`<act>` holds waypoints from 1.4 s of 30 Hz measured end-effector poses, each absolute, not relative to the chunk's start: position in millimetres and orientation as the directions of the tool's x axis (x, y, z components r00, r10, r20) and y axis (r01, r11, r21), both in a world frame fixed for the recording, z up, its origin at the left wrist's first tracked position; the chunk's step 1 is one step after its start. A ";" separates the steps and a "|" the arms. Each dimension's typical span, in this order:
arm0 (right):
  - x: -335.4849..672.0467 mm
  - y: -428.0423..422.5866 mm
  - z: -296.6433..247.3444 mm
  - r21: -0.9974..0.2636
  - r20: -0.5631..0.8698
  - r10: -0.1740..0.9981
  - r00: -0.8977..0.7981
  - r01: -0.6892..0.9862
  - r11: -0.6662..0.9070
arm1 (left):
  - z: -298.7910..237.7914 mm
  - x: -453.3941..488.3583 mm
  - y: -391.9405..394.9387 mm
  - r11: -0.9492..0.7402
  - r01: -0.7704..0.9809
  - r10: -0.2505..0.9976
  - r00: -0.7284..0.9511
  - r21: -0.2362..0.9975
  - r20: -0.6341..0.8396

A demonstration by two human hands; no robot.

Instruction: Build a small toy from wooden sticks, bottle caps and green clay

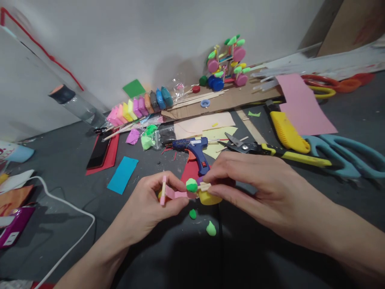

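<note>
Pink stick piece [176, 194] with green clay ball [191, 185] and yellow clay lump [209, 198]; blue glue gun [194, 147]; grey tabletop [180, 253].

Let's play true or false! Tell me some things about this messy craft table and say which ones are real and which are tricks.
1. Both hands grip one little craft piece. True: the left hand pinches its pink end and the right hand its yellow end, so they share the craft piece.
2. The hot-glue tool is red. False: the glue gun is blue.
3. Two green clay bits lie on the table just below the hands. True.
4. Big scissors lie on the far left. False: the scissors are teal and lie on the right.
5. Coloured clay packs stand in a row near the wall. True.
</note>
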State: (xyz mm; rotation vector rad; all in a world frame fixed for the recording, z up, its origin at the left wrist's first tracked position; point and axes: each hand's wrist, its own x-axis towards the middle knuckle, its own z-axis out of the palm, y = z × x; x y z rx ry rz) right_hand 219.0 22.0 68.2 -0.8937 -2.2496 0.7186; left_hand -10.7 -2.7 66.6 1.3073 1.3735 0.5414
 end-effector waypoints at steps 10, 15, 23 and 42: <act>222.7 24.7 70.4 -0.760 0.304 0.813 -0.497 0.388 0.522 | 64.7 -12.8 -0.2 0.315 0.330 0.895 0.207 0.890 -0.394; 223.5 25.6 67.9 -0.804 0.224 0.850 -0.477 0.403 0.438 | 61.0 -16.5 0.7 0.324 0.306 0.895 0.207 0.895 -0.395; 220.2 25.6 70.0 -0.825 0.055 0.857 -0.513 0.460 0.329 | 62.0 -16.7 0.7 0.300 0.303 0.914 0.181 0.904 -0.364; 215.9 26.8 66.2 -0.845 0.172 0.933 -0.315 0.441 0.304 | 66.9 -11.5 1.1 0.169 0.340 0.979 0.053 0.925 -0.199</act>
